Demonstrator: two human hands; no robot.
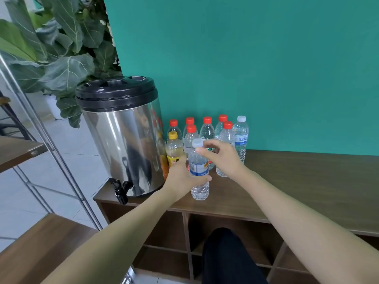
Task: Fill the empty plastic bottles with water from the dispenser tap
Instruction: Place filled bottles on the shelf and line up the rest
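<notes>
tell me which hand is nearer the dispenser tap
Left. The left hand holds the blue-label bottle around its middle, just right of the dispenser tap. The right hand pinches the white cap at the bottle's top, farther right.

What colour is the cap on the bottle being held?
White, on the held bottle; the head view shows the cap clearly.

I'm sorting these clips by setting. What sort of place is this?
Probably an office or break corner indoors: a steel water dispenser and capped plastic bottles stand on a wooden cubby cabinet against a teal wall, beside a large potted plant.
</notes>
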